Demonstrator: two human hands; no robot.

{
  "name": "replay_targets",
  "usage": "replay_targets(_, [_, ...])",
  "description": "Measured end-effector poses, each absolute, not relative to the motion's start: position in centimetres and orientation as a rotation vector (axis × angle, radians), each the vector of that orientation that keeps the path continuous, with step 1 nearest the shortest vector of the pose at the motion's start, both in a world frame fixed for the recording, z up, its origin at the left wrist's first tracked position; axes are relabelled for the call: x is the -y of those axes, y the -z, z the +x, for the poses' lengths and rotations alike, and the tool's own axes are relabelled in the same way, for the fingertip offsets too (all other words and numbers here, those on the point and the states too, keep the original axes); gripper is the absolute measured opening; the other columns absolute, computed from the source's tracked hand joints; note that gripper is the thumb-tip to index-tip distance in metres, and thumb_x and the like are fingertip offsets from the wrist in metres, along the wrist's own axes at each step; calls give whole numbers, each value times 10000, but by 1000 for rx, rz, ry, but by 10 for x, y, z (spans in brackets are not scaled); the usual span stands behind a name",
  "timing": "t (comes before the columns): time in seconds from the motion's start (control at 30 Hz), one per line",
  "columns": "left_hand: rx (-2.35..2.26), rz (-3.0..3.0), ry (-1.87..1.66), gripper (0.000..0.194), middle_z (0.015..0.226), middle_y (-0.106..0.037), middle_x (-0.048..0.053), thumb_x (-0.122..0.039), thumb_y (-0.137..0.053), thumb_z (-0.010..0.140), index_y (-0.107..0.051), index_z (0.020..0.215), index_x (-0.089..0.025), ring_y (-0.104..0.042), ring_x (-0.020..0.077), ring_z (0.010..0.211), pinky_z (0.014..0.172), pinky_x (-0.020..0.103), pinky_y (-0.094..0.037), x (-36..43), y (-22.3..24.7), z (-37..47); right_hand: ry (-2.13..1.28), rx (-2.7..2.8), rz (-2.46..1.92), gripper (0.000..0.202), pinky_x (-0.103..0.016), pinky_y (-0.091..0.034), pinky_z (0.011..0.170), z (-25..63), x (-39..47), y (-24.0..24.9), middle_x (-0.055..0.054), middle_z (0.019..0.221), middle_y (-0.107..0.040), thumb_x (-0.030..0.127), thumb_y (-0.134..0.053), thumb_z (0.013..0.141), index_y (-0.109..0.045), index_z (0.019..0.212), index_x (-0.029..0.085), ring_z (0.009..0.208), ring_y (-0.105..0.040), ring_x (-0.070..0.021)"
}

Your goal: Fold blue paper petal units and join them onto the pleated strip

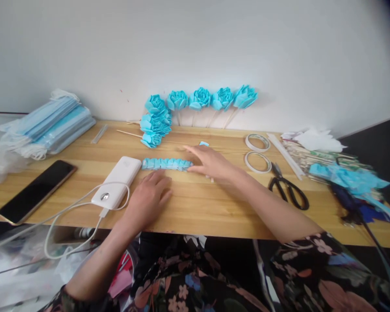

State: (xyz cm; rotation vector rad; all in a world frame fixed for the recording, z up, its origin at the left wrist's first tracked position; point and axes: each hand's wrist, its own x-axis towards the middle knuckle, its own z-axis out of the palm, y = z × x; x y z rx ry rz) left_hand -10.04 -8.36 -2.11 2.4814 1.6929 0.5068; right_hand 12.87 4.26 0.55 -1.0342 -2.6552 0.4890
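Head view: wooden table (195, 208) against a pale wall, both bare hands over its middle. Left hand (149, 195) palm down, fingertips at the near edge of a row of small folded light-blue pieces (167, 164); fingers loosely curled, not clenched; whether they press on the row, cannot tell. Right hand (211, 162) spread open, thumb at the row's right end, index finger reaching out above the wood; no grip seen. Row lies flat, just right of a white power bank (117, 182) with a white cable (103, 213) plugged in. Further left, a dark phone (37, 190); behind it, a stack of blue and white face masks (52, 123). Beyond the row, a cluster of blue paper-like flowers (156, 121) on thin sticks; four more blooms (199, 99) stand side by side against the wall. To the right, two tape rolls (258, 142), one nearer than the other, then black-handled scissors (287, 186), blades slightly apart. Far right, crumpled blue material (351, 178) upon a heap of strips.
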Motion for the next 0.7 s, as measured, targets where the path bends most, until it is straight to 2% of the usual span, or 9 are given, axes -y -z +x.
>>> replay_targets(0.13, [-1536,2529,-634,276,1307,-649,188,-263,-525,959,-667,1147,-118,-615,328,1223,1000,532,-537,94,13,-100,-367,2335,-1149,421,-456,-446,1032,171,-52,-20,-84,1266,-684,297,-485,964,-549,1374,228,1190,-615,-267])
replay_targets(0.27, [-1284,2490,-723,284,1289,-677,141,-300,-529,972,-666,1181,-164,-650,268,1184,995,464,-558,101,0,-84,-223,2199,-1374,296,-409,-493,906,195,-67,-10,-87,1069,-735,207,-536,894,-668,1158,185,1016,-661,-258])
replay_targets(0.33, [-1202,2491,-708,285,1295,-677,130,-310,-535,972,-671,1184,-175,-651,260,1183,1001,459,-555,100,-7,-73,-140,2347,-1378,241,-405,-477,910,192,-71,0,-98,1086,-735,220,-569,891,-699,1091,183,1036,-644,-271])
replay_targets(0.53, [-1171,2529,-648,285,1273,-690,108,-327,-544,972,-664,1189,-186,-645,247,1181,1007,446,-539,97,-15,-65,160,2706,-1234,274,-429,-419,914,170,-74,15,-156,1142,-709,205,-517,938,-688,1143,142,1093,-580,-314])
replay_targets(0.7, [-1667,2558,-656,268,1229,-702,147,-295,-523,966,-690,1121,-152,-653,310,1131,966,502,-529,86,-14,-106,284,2746,-1181,273,-428,-407,836,165,-82,22,-157,1037,-725,182,-455,960,-710,1046,139,1027,-592,-313])
